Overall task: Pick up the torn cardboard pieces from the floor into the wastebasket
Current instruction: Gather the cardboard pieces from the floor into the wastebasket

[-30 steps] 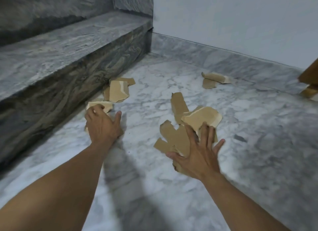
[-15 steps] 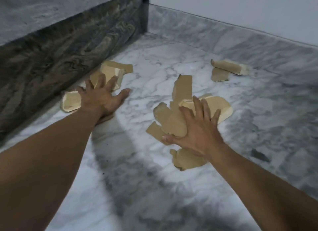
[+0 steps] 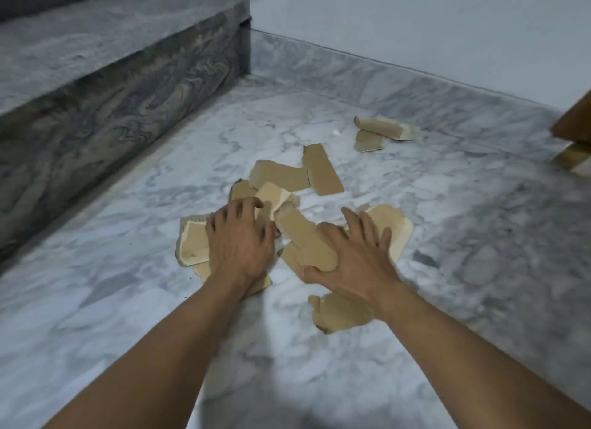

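Fingers of the left hand are curled down onto a heap of torn cardboard pieces on the marble floor, pressing rather than clearly gripping. On the right hand, the fingers are spread flat over the scraps while the thumb is hooked under one brown piece. The pieces are seen as tan, ragged-edged, some paler on one face. About ten are counted in the central heap. Two more are seen well apart, near the skirting. A step is seen at far left.
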A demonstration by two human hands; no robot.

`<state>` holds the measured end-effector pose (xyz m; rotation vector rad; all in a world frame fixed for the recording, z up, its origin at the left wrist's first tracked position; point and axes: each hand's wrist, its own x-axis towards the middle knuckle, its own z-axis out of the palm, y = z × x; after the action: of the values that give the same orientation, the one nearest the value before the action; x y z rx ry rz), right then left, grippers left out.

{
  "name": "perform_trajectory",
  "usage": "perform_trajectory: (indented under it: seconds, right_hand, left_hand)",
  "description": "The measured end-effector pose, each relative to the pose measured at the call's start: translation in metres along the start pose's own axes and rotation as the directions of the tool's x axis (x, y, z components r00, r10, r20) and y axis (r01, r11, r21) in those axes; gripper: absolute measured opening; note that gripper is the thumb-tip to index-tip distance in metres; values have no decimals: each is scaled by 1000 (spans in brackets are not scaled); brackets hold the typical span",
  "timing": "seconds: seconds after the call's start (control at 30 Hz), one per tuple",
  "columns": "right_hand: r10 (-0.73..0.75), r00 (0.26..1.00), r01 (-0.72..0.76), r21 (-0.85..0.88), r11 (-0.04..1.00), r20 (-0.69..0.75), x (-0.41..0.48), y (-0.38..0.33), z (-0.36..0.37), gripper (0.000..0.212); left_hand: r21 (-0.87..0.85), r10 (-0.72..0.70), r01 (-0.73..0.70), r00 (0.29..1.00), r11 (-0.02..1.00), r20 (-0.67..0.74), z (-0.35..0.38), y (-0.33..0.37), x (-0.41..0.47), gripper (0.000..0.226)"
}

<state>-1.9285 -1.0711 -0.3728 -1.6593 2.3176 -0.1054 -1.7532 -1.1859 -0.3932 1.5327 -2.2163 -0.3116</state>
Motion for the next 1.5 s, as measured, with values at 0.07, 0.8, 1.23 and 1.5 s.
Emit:
perform_trajectory:
  seconds: [0.07, 0.8, 1.23, 1.5]
  right_hand:
    - [-41, 998, 42, -18, 999, 55, -13, 2, -6, 96]
    - [450, 838, -545, 482, 686, 308, 19, -54, -44, 120]
    - [411, 822, -562, 675, 479, 393, -3, -66, -32, 57]
    - [496, 807, -541, 739, 401, 321, -72, 24, -63, 61]
  left_hand:
    - [-35, -64, 64, 998, 997, -17, -4, 4, -7, 62]
    - [-255, -120, 169, 973, 952, 197, -14, -1, 33, 62]
    - [-155, -90, 204, 837, 967, 539, -31, 39, 51, 29]
    - [147, -98, 22, 841, 989, 532, -30, 73, 4, 101]
